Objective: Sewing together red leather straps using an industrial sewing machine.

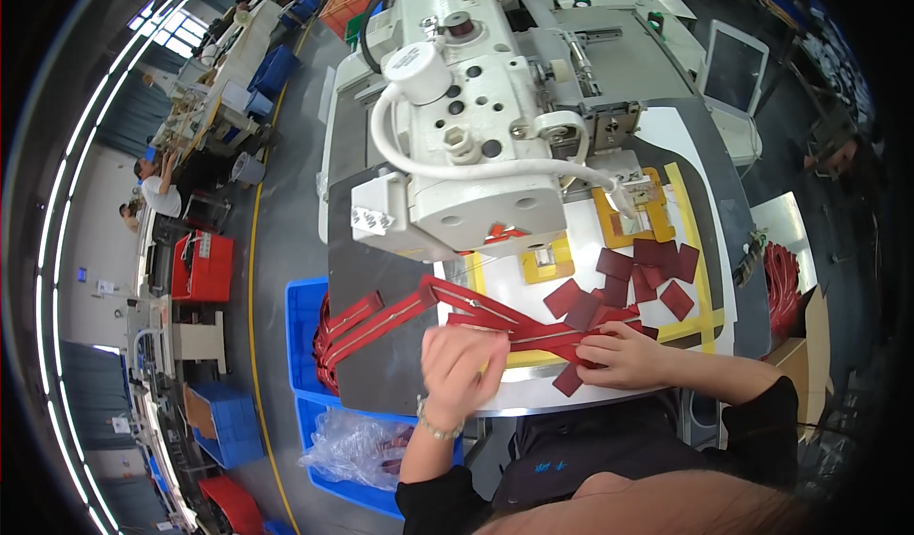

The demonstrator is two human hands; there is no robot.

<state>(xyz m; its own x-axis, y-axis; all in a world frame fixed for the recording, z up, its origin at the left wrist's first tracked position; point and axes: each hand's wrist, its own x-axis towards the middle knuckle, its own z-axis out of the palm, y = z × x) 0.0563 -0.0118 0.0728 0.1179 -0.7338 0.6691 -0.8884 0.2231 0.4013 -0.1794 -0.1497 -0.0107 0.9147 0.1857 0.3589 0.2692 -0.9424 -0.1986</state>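
Note:
Long red zipper strips with metal lines stretch from a blue bin at left across the white work plate of a white industrial sewing machine. My left hand is closed over the strips, fingertips curled; what it grips is hidden. My right hand has its fingers closed on the red strips near their right end. Several dark red square patches lie loosely beside and under the strips. Yellow guide frames sit by the machine head, and yellow tape edges the plate.
Two blue bins at left hold red strips and clear plastic bags. Right are red bundles, a cardboard box and a small screen. Across the aisle, co-workers sit along benches with red and blue crates.

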